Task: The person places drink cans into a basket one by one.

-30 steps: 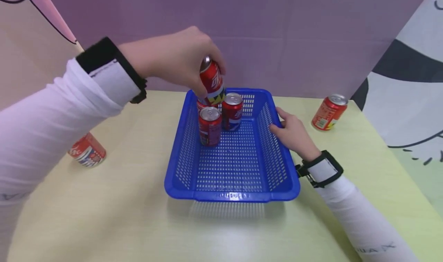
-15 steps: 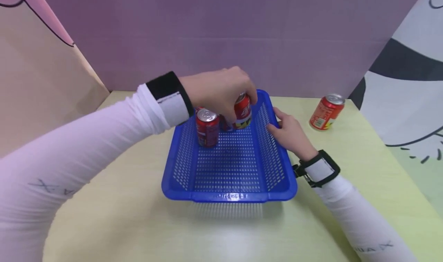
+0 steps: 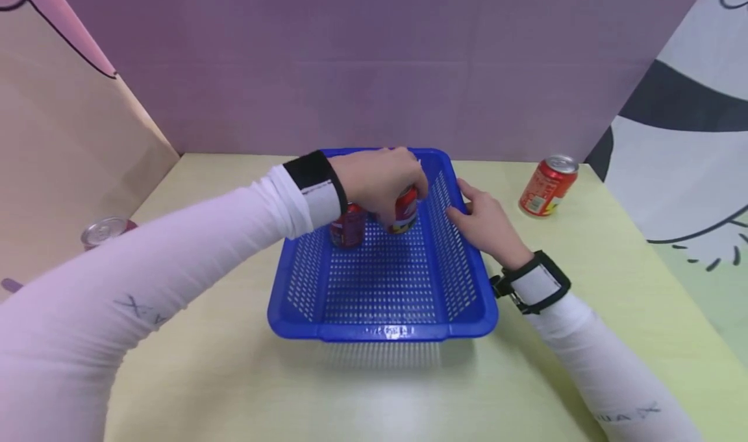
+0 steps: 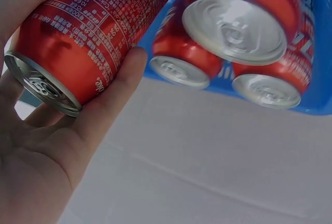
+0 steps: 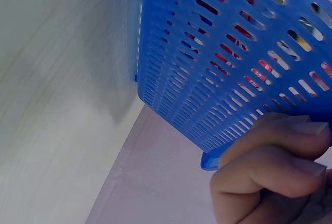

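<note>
In the head view, my left hand [image 3: 382, 179] reaches into the blue plastic basket [image 3: 380, 331] and grips a red soda can [image 3: 406, 211] by its upper part. The left wrist view shows fingers and thumb wrapped round this can [image 4: 88, 42]. Three more red cans stand grouped beside it in the basket: a nearer can [image 4: 236, 24] and two farther cans, one of them this can [image 4: 184, 60]. From above, only one standing can [image 3: 348, 229] shows clearly; my hand hides the others. My right hand [image 3: 486, 224] holds the basket's right rim, fingers curled at the edge in the right wrist view.
On the pale table [image 3: 204, 364], another red can [image 3: 548, 185] stands right of the basket. A can [image 3: 105, 231] at the far left is partly covered by my sleeve. Behind the table rises a purple wall panel [image 3: 374, 65].
My left hand has carried its can from above the basket's back left, rightward and down into the basket beside the other cans. The right hand keeps its hold on the rim.
</note>
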Motion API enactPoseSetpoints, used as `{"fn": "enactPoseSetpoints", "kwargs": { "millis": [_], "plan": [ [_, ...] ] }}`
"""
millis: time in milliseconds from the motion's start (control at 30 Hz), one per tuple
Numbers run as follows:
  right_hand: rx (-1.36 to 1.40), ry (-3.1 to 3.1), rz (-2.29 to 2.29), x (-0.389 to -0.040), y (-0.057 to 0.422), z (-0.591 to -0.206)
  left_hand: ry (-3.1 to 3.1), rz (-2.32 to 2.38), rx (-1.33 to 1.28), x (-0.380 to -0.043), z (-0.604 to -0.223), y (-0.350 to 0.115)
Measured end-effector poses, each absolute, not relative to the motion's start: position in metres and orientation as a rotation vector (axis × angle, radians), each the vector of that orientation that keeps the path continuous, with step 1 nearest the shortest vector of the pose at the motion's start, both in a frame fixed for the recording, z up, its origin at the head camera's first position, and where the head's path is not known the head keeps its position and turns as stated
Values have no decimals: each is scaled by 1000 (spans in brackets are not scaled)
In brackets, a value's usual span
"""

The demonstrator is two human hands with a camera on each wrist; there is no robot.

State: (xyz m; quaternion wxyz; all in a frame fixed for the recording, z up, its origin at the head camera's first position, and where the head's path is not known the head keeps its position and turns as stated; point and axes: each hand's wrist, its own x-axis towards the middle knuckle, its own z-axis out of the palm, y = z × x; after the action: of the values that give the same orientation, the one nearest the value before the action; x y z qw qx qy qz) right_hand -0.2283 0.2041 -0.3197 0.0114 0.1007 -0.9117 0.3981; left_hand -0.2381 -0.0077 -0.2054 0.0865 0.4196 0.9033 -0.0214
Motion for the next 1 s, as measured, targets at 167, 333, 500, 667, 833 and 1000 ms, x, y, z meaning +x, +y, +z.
{"fn": "enactPoseSetpoints", "kwargs": {
  "millis": [167, 333, 500, 667, 833, 1000],
  "plan": [
    [315, -2844, 1259, -228, 203, -321, 2687, -117, 1247, -244, -220, -9],
    [308, -2842, 1260, -229, 203, -323, 2705, -214, 1268, -247, -232, -11],
    [315, -2835, 1268, -229, 203, -323, 2673, -259, 1357, -248, -242, -11],
    [317, -2834, 1267, -229, 203, -323, 2651, -270, 1371, -249, -251, -11],
    [316, -2837, 1269, -230, 204, -323, 2704, -370, 1432, -250, -255, -13],
    [307, -2840, 1286, -230, 204, -323, 2747, -418, 1457, -250, -254, -14]
  ]
}}
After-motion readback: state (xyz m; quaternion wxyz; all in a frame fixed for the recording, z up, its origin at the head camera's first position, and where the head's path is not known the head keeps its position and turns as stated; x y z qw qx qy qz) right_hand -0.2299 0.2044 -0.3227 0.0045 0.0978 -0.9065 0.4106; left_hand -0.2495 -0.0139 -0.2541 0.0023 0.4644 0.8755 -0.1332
